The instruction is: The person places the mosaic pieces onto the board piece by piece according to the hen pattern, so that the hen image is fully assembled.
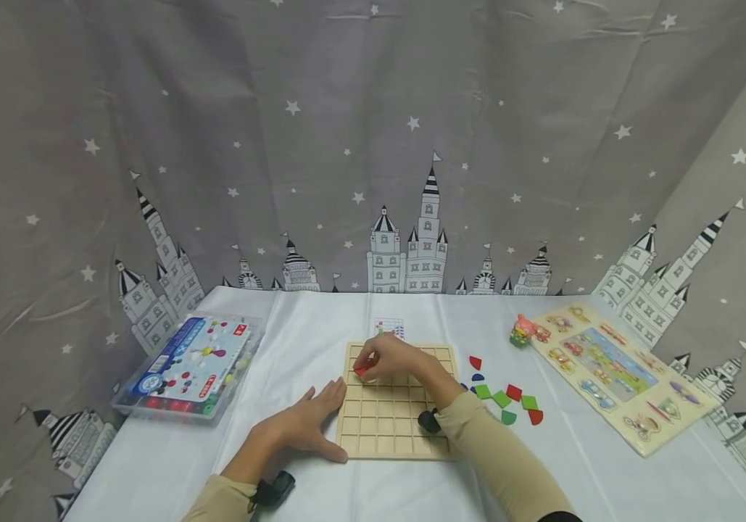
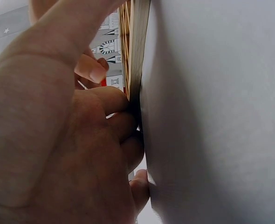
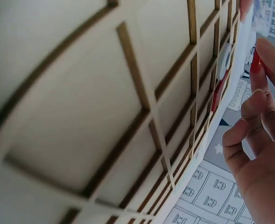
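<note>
On the far side there's my starry grey curtain (image 1: 346, 72), dropping behind a white-covered table (image 1: 301, 326). The picture puzzle board (image 1: 627, 362) sits off to the right, angled, probably so it's out of my way. My wooden grid board (image 1: 386, 417) gets the middle spot, likely because both hands reach it easily, and the plastic box (image 1: 193, 370) is shoved over left. My left hand (image 1: 314, 420) is spread and loose, fingers along the board's left edge, thumb by the near left corner, I'd say to stop it sliding. My right hand (image 1: 395, 357) reaches over the far left cells. A little printed card (image 1: 388, 328) lies just past the far edge, handy for glancing at, I guess. Loose coloured pieces (image 1: 514, 392) are scattered right, near my right arm. Smallest: the red piece (image 1: 364, 368), pinched between right thumb and finger above the grid, presumably for fine control.
</note>
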A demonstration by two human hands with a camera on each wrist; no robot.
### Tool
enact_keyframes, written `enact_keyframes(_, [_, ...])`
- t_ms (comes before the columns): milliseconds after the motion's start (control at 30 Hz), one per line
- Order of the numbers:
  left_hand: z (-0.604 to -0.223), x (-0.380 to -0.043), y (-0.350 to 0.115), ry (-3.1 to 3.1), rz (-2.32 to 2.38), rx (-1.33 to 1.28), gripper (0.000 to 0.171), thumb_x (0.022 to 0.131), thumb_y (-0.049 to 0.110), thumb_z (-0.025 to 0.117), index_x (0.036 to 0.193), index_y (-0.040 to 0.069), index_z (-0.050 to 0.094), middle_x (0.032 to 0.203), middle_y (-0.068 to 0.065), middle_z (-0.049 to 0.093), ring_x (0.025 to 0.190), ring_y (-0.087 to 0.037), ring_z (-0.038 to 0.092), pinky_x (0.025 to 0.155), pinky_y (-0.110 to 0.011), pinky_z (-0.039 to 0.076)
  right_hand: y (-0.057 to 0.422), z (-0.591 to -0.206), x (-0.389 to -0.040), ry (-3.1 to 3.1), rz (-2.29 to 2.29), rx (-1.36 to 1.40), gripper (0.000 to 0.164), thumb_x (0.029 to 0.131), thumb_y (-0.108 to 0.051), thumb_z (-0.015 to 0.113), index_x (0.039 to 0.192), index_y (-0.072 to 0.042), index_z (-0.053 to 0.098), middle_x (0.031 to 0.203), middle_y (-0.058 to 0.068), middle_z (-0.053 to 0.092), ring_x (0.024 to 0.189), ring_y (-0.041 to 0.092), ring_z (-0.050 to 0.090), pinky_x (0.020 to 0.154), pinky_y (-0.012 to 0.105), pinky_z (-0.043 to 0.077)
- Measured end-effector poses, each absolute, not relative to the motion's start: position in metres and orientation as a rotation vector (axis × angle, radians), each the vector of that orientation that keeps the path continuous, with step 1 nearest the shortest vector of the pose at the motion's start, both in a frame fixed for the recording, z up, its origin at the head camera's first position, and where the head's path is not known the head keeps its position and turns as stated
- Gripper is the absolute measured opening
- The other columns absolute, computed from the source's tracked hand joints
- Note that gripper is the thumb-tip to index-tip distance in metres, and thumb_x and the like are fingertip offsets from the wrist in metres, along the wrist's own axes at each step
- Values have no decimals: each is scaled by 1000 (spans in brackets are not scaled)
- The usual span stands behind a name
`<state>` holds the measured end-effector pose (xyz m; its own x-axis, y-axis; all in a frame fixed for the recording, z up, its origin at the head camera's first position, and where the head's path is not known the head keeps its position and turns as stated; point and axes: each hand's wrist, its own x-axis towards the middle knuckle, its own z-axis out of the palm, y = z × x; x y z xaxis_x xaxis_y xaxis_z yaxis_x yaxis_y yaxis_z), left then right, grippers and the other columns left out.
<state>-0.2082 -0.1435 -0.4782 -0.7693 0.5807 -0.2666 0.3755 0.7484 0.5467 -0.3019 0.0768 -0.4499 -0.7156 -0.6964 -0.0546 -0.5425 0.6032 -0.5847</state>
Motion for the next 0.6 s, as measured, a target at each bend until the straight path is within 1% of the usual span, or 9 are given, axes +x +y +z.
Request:
enact_keyframes(133, [-477,-208,-144,2516,668,729,122,68,54,83,154,-1,17,163,-18,12,153,-32,11,125,-54,5,68,-451,-301,2531,-768,-955,19,78,-9,79,97,-11,78,99,1,74,89,9,68,76,15,54])
enact_keyframes(200, [-476,-209,-143,2514,668,735,122,68,54,83,154,-1,17,163,-19,13,153,-33,11,124,-55,5,66,-451,-301,2541,-733,-950,19,78,-9,79,97,-11,78,99,1,74,89,10,67,77,16,54])
enact_keyframes(333, [-478,-209,-143,2503,673,740,122,68,54,83,154,-1,16,163,-19,12,153,-33,11,124,-55,5,62,-453,-302,2566,-671,-972,20,79,-10,80,98,-11,78,96,-1,74,83,7,63,74,16,52])
enact_keyframes(433, [-479,-209,-143,2499,675,742,122,68,54,83,154,-1,16,163,-19,12,153,-33,11,124,-56,5,60,-456,-302,2571,-666,-957,20,78,-10,81,98,-12,78,94,-2,74,76,3,60,69,15,51])
enact_keyframes(600, [-478,-208,-144,2510,678,745,122,68,53,83,154,-2,16,163,-19,13,152,-33,11,124,-56,5,57,-456,-302,2593,-640,-934,20,77,-9,81,96,-11,78,94,-1,73,75,4,61,68,15,52])
